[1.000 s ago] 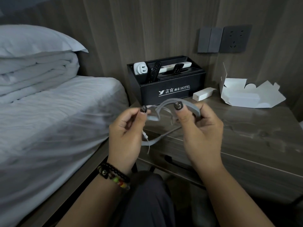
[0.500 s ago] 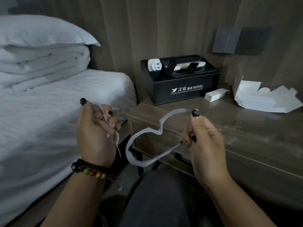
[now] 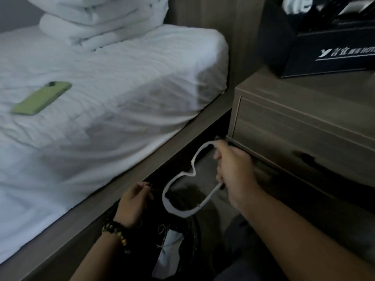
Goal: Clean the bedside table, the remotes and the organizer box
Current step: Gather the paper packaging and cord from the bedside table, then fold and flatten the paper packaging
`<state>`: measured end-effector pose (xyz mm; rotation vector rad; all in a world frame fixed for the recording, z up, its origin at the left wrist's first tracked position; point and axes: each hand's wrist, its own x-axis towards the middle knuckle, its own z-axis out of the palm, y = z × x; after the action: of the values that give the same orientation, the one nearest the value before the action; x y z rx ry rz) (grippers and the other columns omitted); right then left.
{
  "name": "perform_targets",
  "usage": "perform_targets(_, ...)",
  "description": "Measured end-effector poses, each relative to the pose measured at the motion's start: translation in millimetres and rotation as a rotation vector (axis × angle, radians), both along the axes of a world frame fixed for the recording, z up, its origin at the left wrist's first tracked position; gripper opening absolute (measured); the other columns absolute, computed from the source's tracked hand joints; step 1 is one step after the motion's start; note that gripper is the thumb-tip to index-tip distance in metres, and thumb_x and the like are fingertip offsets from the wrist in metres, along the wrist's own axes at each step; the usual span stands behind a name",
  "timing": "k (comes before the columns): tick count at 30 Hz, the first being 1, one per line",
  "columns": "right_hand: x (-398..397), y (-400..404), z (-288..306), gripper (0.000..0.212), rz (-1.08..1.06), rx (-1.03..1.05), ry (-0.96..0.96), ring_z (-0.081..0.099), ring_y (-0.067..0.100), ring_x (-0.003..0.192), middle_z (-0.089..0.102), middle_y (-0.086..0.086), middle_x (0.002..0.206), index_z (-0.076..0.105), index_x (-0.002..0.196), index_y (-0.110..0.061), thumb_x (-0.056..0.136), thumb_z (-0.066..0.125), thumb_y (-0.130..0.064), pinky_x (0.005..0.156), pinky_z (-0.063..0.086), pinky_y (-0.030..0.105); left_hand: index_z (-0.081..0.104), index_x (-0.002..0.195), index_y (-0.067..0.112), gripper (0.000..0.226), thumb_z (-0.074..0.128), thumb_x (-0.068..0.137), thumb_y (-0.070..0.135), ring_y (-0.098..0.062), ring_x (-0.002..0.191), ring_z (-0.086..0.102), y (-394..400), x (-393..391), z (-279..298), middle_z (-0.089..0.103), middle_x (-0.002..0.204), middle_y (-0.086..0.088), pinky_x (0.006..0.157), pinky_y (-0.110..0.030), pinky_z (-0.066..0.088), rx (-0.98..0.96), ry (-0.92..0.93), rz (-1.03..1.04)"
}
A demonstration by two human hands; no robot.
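My right hand (image 3: pixel 233 169) grips a white paper band (image 3: pixel 178 207) bent into a wavy loop, low in the gap between the bed and the bedside table (image 3: pixel 304 94). My left hand (image 3: pixel 134 203), with a bead bracelet on the wrist, hovers with loosely curled fingers over a black-lined bin (image 3: pixel 190 236); I see nothing in it. White scraps (image 3: pixel 168 248) lie inside the bin. The black organizer box (image 3: pixel 324 47) stands on the table at the top right. Its contents are blurred and cut off by the frame edge.
A green phone (image 3: pixel 41 98) lies on the white bed sheet (image 3: pixel 121 88) at the left. A folded white duvet (image 3: pixel 101 21) sits at the head of the bed. The table's drawer front (image 3: pixel 304 134) is shut, just right of my right hand.
My view has dropped down and left. Both hands have lowered from table height to the bin. The thin white scrap that my left hand held is no longer in it.
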<state>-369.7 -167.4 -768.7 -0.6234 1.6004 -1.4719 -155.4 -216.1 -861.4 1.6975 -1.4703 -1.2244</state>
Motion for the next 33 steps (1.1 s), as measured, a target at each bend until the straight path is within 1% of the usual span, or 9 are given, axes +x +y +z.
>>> perform_targets(5, 24.9, -4.4, -27.1, 0.042, 0.187, 0.082, 0.21, 0.026, 0.006, 0.035, 0.029, -0.011, 0.034, 0.045, 0.058, -0.014, 0.095, 0.055, -0.032, 0.042, 0.022, 0.021, 0.061, 0.104, 0.003, 0.018, 0.052, 0.097, 0.018, -0.029, 0.075, 0.065, 2.3, 34.4, -63.1, 0.071, 0.082, -0.011, 0.069, -0.039, 0.053, 0.387, -0.133, -0.105)
perform_targets(9, 25.7, -13.9, -28.2, 0.041, 0.152, 0.09, 0.292, 0.027, 0.005, 0.032, 0.031, -0.011, 0.031, 0.047, 0.06, -0.01, 0.095, 0.054, -0.031, 0.035, 0.022, 0.018, 0.064, 0.101, 0.016, 0.014, 0.053, 0.096, 0.022, -0.026, 0.101, 0.062, 2.3, 34.1, -59.8, 0.066, 0.103, -0.005, 0.086, -0.033, 0.047, 0.245, -0.384, -0.166)
perform_targets(12, 28.7, -14.7, -35.5, 0.037, 0.163, 0.104, 0.3, 0.025, 0.005, 0.033, 0.03, -0.011, 0.034, 0.049, 0.066, -0.007, 0.095, 0.054, -0.029, 0.035, 0.021, 0.017, 0.063, 0.105, 0.01, 0.021, 0.044, 0.101, 0.02, -0.029, 0.098, 0.065, 7.5, 15.7, -19.7, 0.07, 0.099, -0.009, 0.09, -0.04, 0.049, 0.245, 0.166, -0.073)
perform_targets(14, 32.7, -13.6, -42.2, 0.035, 0.174, 0.121, 0.286, 0.026, 0.007, 0.038, 0.029, -0.009, 0.042, 0.049, 0.068, -0.007, 0.094, 0.055, -0.03, 0.038, 0.022, 0.019, 0.06, 0.111, 0.004, 0.03, 0.036, 0.103, 0.02, -0.027, 0.085, 0.068, 16.2, 0.9, 8.7, 0.07, 0.09, -0.014, 0.079, -0.036, 0.055, 0.311, 0.455, -0.144)
perform_targets(18, 38.8, -15.2, -50.5, 0.036, 0.183, 0.144, 0.147, 0.029, 0.013, 0.047, 0.031, -0.005, 0.047, 0.043, 0.064, -0.013, 0.094, 0.055, -0.029, 0.054, 0.027, 0.028, 0.06, 0.105, 0.005, 0.026, 0.037, 0.102, 0.018, -0.013, 0.047, 0.051, 32.0, -9.9, 25.3, 0.054, 0.065, -0.005, 0.045, -0.02, 0.043, 0.261, 0.389, -0.223)
perform_targets(23, 53.1, -13.5, -57.2, 0.025, 0.386, 0.175, 0.032, 0.048, 0.014, 0.052, 0.046, -0.001, 0.056, 0.057, 0.074, -0.013, 0.096, 0.051, -0.022, 0.061, 0.043, 0.032, 0.066, 0.077, 0.012, 0.037, 0.039, 0.102, 0.015, -0.007, 0.041, 0.023, 29.5, 10.5, 7.3, 0.029, 0.054, 0.003, 0.036, -0.017, 0.019, 0.352, 0.447, -0.081)
perform_targets(27, 57.3, -12.4, -64.1, 0.007, 0.659, 0.325, -0.029, 0.065, 0.019, 0.098, 0.064, 0.006, 0.106, 0.056, 0.092, -0.029, 0.098, 0.051, -0.03, 0.094, 0.053, 0.037, 0.061, 0.074, 0.008, 0.029, 0.05, 0.098, 0.018, -0.012, 0.041, 0.036, 14.9, 53.8, -33.8, 0.041, 0.054, -0.003, 0.04, -0.02, 0.028, 0.293, 0.145, -0.063)
perform_targets(31, 53.7, -8.4, -65.9, 0.028, 0.724, 0.47, 0.212, 0.06, 0.023, 0.108, 0.061, 0.002, 0.109, 0.056, 0.116, -0.02, 0.094, 0.053, -0.036, 0.1, 0.048, 0.045, 0.071, 0.074, 0.018, 0.032, 0.05, 0.098, 0.019, -0.018, 0.054, 0.052, 14.5, 74.8, -90.7, 0.06, 0.064, -0.004, 0.052, -0.026, 0.036, 0.304, -0.298, -0.137)
perform_targets(33, 54.3, -8.1, -62.2, 0.037, 0.726, 0.487, 0.237, 0.059, 0.027, 0.111, 0.06, 0.008, 0.117, 0.052, 0.125, -0.015, 0.094, 0.052, -0.036, 0.101, 0.047, 0.048, 0.073, 0.082, 0.019, 0.028, 0.05, 0.097, 0.018, -0.024, 0.079, 0.063, 18.8, 73.7, -115.1, 0.068, 0.084, -0.009, 0.065, -0.026, 0.041, 0.361, -0.412, -0.191)
